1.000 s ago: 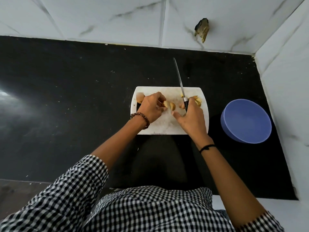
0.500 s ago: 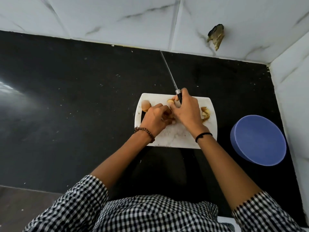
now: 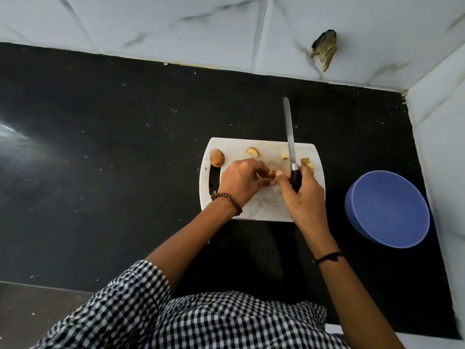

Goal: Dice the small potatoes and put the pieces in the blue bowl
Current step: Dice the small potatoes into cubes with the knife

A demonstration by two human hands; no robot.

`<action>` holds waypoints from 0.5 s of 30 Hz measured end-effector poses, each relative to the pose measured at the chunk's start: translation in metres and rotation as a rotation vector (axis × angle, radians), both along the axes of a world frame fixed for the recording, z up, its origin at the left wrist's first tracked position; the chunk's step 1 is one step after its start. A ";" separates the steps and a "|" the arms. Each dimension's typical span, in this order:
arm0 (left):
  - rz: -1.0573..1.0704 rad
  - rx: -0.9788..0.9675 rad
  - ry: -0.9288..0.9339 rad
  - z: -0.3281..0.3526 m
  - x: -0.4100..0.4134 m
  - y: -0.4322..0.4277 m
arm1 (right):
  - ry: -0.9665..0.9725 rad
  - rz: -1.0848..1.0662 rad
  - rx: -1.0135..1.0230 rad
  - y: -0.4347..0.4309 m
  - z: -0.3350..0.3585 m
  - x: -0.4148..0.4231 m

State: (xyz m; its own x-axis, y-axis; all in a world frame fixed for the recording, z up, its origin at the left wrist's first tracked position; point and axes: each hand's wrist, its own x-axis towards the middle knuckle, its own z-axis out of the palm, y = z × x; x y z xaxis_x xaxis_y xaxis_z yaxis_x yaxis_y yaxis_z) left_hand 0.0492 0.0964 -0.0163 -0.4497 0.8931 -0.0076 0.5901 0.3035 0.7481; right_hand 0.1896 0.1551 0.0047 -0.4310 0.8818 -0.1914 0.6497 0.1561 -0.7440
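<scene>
On the cutting board (image 3: 261, 206), the left hand (image 3: 239, 183) pinches a potato piece (image 3: 270, 174) to steady it; the right hand (image 3: 305, 200) grips the knife (image 3: 291, 142), apparently readying a cut.

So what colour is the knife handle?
Black. It shows best in the head view, where the knife handle is gripped in the right hand.

- A black countertop (image 3: 113, 147), flecked with pale specks, ran back to white wall tiles (image 3: 176, 21).
- A white cutting board (image 3: 259, 205) lay flat on it, handle slot at its left edge.
- A blue bowl (image 3: 387, 210) stood on the countertop right of the board, not touching it, near the side wall.
</scene>
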 end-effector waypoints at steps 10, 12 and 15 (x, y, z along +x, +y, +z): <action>-0.005 0.007 -0.044 -0.009 0.003 0.006 | -0.070 -0.045 -0.085 -0.033 -0.009 0.034; 0.008 0.013 -0.049 -0.009 0.001 0.004 | -0.085 -0.032 -0.084 -0.036 -0.011 0.035; 0.026 0.012 -0.068 -0.008 0.001 0.004 | -0.106 -0.011 -0.079 -0.037 -0.011 0.034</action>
State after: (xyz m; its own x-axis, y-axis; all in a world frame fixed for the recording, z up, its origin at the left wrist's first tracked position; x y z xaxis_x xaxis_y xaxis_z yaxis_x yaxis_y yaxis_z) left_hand 0.0502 0.1002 -0.0245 -0.4715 0.8814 -0.0280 0.5300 0.3086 0.7899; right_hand 0.2239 0.1181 -0.0068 -0.3945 0.8670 -0.3043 0.7271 0.0921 -0.6803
